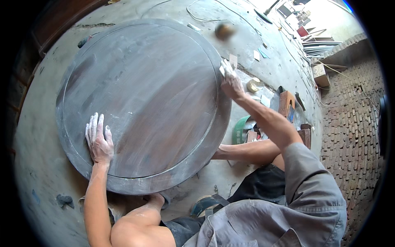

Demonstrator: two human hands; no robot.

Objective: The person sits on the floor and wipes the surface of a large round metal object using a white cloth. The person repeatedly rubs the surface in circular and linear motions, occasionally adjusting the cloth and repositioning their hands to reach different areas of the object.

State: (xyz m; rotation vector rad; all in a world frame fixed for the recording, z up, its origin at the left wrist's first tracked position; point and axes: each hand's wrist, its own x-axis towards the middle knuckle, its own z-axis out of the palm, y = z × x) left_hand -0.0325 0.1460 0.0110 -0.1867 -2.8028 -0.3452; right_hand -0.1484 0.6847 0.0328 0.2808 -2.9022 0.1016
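Note:
A large round wooden tabletop (164, 99), dark brown under grey-white dust, lies before me with a groove running around near its rim. My left hand (99, 142) rests flat on its lower left part, fingers stretched out and whitened with dust. At the right rim, my right hand (232, 81) presses against the edge with its fingers bent and close together. Those fingers are dusty too, and whatever may be under them is hidden. Grey-brown streaks cross the wood between the hands.
Right of the tabletop are a green round container (240, 131) with scraps, an orange-brown block (286, 103) and a small pale tub (255, 85). Cords (201, 18) trail over the concrete floor at the back. A brick surface (349, 136) lies far right. My legs flank the tabletop's near side.

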